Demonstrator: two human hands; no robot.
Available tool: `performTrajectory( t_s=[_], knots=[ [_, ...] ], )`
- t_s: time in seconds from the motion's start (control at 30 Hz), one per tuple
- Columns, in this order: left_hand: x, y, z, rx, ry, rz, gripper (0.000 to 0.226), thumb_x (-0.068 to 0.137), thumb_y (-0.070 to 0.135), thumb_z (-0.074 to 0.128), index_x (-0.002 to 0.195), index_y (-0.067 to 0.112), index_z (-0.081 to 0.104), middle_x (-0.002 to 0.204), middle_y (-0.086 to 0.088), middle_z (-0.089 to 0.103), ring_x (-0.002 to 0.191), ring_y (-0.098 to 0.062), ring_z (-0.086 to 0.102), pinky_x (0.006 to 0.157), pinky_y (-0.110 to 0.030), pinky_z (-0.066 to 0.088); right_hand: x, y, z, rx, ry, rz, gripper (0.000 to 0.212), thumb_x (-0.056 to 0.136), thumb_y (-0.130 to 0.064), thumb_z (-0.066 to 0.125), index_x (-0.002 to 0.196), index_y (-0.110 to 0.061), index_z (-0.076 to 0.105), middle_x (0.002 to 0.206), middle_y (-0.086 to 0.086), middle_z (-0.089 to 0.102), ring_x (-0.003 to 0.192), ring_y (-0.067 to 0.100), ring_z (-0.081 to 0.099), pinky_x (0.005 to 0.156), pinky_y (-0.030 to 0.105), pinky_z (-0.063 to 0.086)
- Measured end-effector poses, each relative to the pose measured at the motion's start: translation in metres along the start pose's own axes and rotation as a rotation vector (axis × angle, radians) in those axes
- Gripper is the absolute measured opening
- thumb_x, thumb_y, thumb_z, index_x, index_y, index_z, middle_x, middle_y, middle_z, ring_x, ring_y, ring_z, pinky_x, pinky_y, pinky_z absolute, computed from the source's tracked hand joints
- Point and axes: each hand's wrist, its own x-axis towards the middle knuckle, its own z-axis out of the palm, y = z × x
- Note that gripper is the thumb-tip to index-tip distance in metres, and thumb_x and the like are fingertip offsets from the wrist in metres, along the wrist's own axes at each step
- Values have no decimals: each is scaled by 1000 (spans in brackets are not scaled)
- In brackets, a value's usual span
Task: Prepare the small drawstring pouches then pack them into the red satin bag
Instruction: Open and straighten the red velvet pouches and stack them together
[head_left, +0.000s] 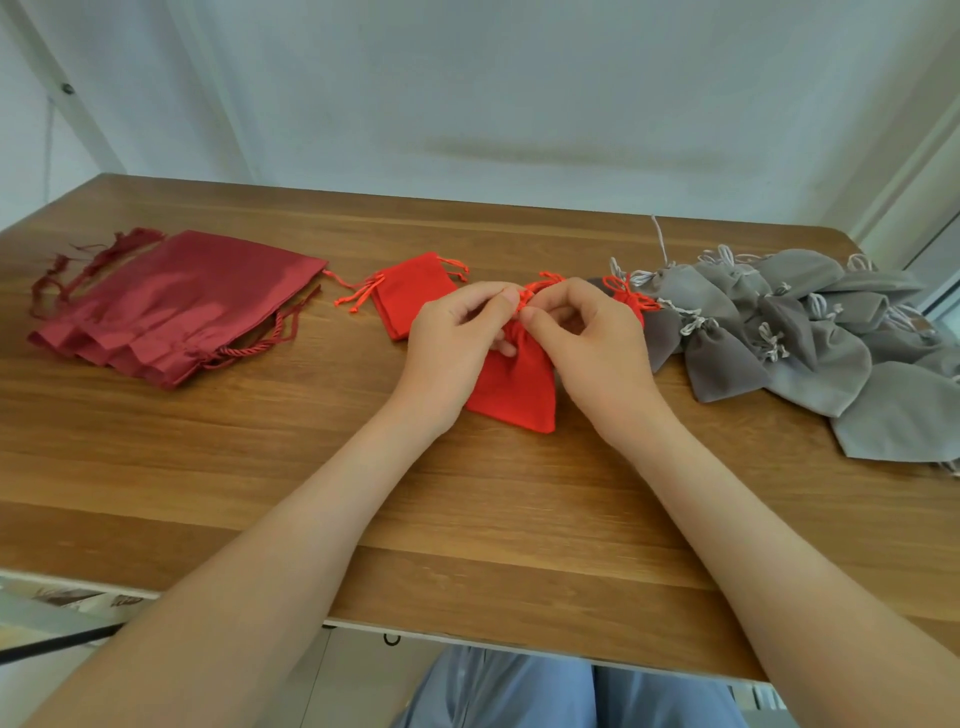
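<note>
Pinching a red pouch's (514, 387) drawstring, left hand (457, 338) and right hand (592, 343) mid-table (208, 467)

Brown wooden table (208, 467), long grain running left to right, near edge pale and thin, far right corner rounded. Beyond the far edge, a pale wall (519, 78) with a faint darker smudge (545, 150) low across its middle. Past the far left corner, a slanted white bar (36, 67) with a small dark screw (67, 88) and a thin cord (49, 150) hanging just beside it. Past the far right corner, white frame strips (930, 249), too blurred to identify. Below the near edge at the middle, grey-blue trousers (519, 691). Under the near left corner, a black cable (52, 644) and a strip of patterned cloth (78, 597). Just beneath the near edge, a small dark hook (392, 640).
</note>
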Motion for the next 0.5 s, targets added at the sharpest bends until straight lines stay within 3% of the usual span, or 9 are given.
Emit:
performTrajectory(
  t_s=[0.13, 0.27, 0.5],
  knots=[
    [0, 2, -1, -100, -3, -25, 17, 92, 9, 57, 93, 13, 73, 68, 6, 64, 57, -9, 53, 61, -19, 43, 2, 0, -2, 73, -33, 30, 15, 88, -8, 63, 76, -18, 64, 62, -16, 58, 60, -3, 50, 61, 15, 39],
    [-3, 4, -3, -6, -36, 87, 17, 92, 8, 57, 95, 17, 72, 83, 2, 67, 56, -6, 54, 66, -20, 45, 4, 1, -7, 211, -119, 123, 14, 92, -7, 58, 80, -12, 64, 71, 0, 60, 69, 15, 51, 64, 30, 40],
    [-3, 3, -3, 125, -39, 93, 19, 94, 11, 56, 101, 12, 73, 87, 1, 68, 56, -5, 56, 64, -15, 43, 0, 5, -1, 76, 1, -2, 11, 87, -7, 63, 88, -18, 61, 75, -6, 65, 72, 4, 58, 70, 19, 42]
  ],
)
